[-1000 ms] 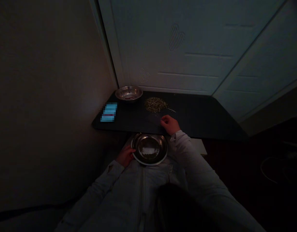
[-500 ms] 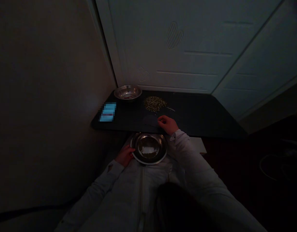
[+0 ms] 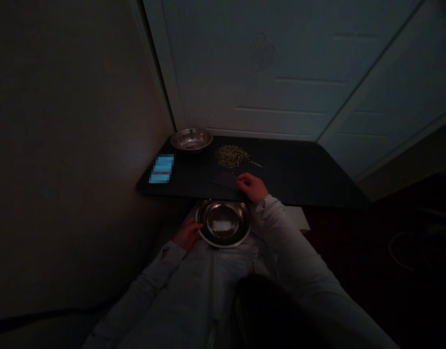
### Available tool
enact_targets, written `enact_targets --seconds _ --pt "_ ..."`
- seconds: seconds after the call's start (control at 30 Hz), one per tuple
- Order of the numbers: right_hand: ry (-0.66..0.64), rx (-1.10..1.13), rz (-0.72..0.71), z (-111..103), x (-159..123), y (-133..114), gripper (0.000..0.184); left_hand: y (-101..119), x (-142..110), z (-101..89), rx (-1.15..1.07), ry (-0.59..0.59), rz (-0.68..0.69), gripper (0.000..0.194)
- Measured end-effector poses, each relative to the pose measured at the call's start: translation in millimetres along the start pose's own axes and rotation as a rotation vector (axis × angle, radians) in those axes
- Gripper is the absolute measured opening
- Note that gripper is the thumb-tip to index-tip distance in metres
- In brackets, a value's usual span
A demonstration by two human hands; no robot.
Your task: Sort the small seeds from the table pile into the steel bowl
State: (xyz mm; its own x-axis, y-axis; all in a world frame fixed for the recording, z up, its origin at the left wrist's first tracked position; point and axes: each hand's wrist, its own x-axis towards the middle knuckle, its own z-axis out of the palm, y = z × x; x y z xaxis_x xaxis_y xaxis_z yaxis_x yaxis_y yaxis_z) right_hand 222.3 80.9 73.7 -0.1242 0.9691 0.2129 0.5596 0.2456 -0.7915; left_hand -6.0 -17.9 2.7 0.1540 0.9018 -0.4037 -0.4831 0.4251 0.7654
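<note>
The right hand (image 3: pixel 254 188), fingers curled at frame centre, rests over the table just below a heap of seeds (image 3: pixel 232 156); whether it pinches any, I cannot tell. The left hand (image 3: pixel 186 235) grips the rim of a steel bowl (image 3: pixel 223 245) at lower centre. A little seed-like matter (image 3: pixel 223 232) lies in it; the larger share appears still heaped on the dark table (image 3: pixel 299 169). Compared with the earliest frame, the right hand sits slightly further left.
</note>
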Motion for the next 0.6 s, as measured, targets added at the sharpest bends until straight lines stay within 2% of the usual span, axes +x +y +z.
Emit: enact_targets --seconds 0.2,0.4,0.6 --pt "0.031 0.140 -0.035 3.0 -19.3 -15.7 0.017 2.6 -0.6 2.1 -0.013 0.015 -0.010 0.041" --pt "-0.048 -0.029 -0.097 12.2 -36.1 -29.0 0.017 3.0 0.4 2.0 -0.008 0.020 -0.024 0.037" --pt "-0.003 -0.147 -0.044 14.0 -31.3 -25.1 0.018 2.4 0.1 1.6 -0.018 0.004 -0.020 0.036"
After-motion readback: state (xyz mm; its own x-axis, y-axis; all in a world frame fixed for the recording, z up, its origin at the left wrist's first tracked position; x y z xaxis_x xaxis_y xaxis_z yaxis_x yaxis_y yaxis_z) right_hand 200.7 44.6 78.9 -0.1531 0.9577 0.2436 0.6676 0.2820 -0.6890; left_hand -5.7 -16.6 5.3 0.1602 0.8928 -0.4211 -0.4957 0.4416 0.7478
